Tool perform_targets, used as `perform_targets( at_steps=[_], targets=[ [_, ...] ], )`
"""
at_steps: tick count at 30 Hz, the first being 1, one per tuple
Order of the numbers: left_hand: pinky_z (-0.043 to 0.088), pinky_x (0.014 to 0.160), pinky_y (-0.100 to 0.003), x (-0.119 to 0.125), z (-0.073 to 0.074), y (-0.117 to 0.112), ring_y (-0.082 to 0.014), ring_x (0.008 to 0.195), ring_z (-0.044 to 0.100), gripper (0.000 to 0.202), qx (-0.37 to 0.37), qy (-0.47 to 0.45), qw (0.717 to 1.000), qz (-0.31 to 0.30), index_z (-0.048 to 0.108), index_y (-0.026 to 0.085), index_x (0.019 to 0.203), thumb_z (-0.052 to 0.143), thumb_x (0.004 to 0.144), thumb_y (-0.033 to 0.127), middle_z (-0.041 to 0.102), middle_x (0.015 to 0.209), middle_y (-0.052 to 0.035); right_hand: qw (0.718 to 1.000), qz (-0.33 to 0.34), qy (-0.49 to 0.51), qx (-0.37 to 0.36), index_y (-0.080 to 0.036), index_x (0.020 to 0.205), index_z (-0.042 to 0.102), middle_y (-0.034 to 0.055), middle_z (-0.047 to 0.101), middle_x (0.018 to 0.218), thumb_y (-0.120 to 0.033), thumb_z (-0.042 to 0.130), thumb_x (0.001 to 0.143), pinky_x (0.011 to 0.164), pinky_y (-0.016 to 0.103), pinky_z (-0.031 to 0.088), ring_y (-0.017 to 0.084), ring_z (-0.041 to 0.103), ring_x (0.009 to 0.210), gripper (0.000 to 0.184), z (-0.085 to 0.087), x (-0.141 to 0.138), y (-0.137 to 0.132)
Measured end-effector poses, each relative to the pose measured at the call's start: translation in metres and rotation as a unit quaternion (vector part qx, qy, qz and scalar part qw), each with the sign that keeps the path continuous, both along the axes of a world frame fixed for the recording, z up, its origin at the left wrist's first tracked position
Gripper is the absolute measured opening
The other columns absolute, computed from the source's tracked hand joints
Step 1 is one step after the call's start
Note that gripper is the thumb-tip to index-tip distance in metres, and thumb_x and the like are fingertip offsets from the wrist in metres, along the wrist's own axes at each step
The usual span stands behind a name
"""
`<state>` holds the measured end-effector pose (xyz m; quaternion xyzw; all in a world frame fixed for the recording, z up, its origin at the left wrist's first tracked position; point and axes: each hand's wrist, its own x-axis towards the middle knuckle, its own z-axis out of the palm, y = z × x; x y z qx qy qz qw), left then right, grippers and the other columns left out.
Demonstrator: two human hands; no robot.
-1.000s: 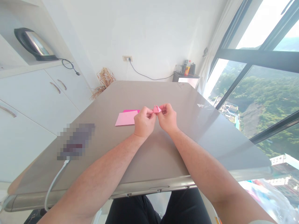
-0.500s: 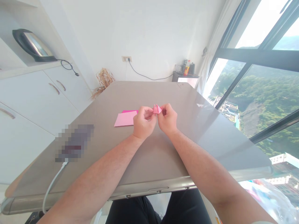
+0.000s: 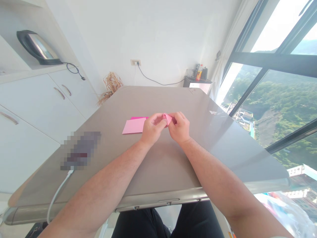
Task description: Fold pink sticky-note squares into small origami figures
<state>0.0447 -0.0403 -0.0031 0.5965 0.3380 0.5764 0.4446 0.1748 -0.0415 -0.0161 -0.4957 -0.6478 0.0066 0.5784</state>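
Note:
A small folded piece of pink paper [image 3: 167, 118] is pinched between both of my hands above the middle of the grey table [image 3: 153, 162]. My left hand [image 3: 152, 129] grips its left side with thumb and fingers closed. Fingers of my right hand [image 3: 180, 127] are curled over its right side. Only the paper's top corner shows; the rest is hidden by my fingers. Just left of my left hand a stack of pink paper sheets [image 3: 133, 125] lies flat on the table.
A blurred-out object [image 3: 80, 149] with a white cable [image 3: 58, 195] lies on the table's near left. White cabinets [image 3: 37, 105] stand to the left, a large window [image 3: 277, 99] to the right. Dried grass [image 3: 111, 84] and a small stand with bottles [image 3: 198, 77] sit behind the table.
The folded paper has been tilted and lowered slightly toward the table, and my fingers have closed more over it. My hands stay at the same spot.

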Motion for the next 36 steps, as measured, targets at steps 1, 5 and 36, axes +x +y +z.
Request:
perform_targets(
  at_steps=[1,5,36],
  targets=[
    [0.063,0.082,-0.037,0.0,0.001,-0.001,-0.0219,0.092,0.072,0.022,-0.002,0.0,1.0,-0.002,0.072,0.019,0.096,0.07,0.08,0.034,0.075,0.093,-0.0056,1.0,0.001,-0.002,0.005,-0.025,0.084,0.064,0.0012,0.063,0.081,-0.026,0.054,0.089,0.07,0.03,0.047,0.015,0.057,0.072,0.011,0.0,0.0,0.0],
    [0.063,0.082,-0.038,0.0,0.0,-0.001,-0.0222,0.093,0.071,0.023,-0.008,-0.016,1.0,-0.02,0.071,0.019,0.095,0.072,0.08,0.036,0.075,0.094,-0.006,1.0,-0.006,0.001,-0.002,-0.025,0.082,0.063,0.0009,0.063,0.08,-0.026,0.056,0.087,0.069,0.03,0.046,0.016,0.057,0.072,0.009,-0.002,0.0,0.001],
    [0.058,0.088,-0.038,-0.019,-0.006,0.012,-0.0227,0.091,0.073,0.034,0.073,0.088,0.993,-0.011,0.076,0.02,0.1,0.073,0.084,0.049,0.078,0.091,-0.007,0.963,0.194,0.147,-0.117,-0.026,0.081,0.076,0.0016,0.069,0.087,-0.035,0.072,0.08,0.067,0.03,0.054,0.016,0.065,0.084,0.01,0.019,0.013,-0.008]
  ],
)
